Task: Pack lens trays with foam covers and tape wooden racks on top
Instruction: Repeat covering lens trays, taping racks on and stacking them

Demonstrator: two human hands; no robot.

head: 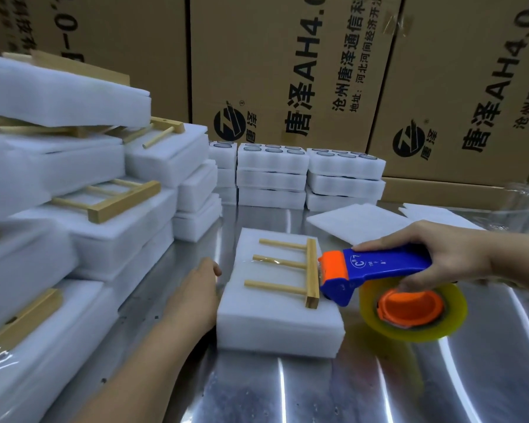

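Where one dispenser (379,267) touches — one three-dowel rack (312,279).

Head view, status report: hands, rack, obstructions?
Left hand against foam pack side. Right hand grips tape dispenser at wooden rack crossbar. Nothing blocking.

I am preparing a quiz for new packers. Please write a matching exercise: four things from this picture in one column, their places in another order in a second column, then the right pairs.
1 tape dispenser
2 wooden rack
3 left hand
4 lens trays

a on top of the foam block
b stacked at the back, before the cartons
c in the right hand
d against the foam block's left side

Pairs: 1-c, 2-a, 3-d, 4-b
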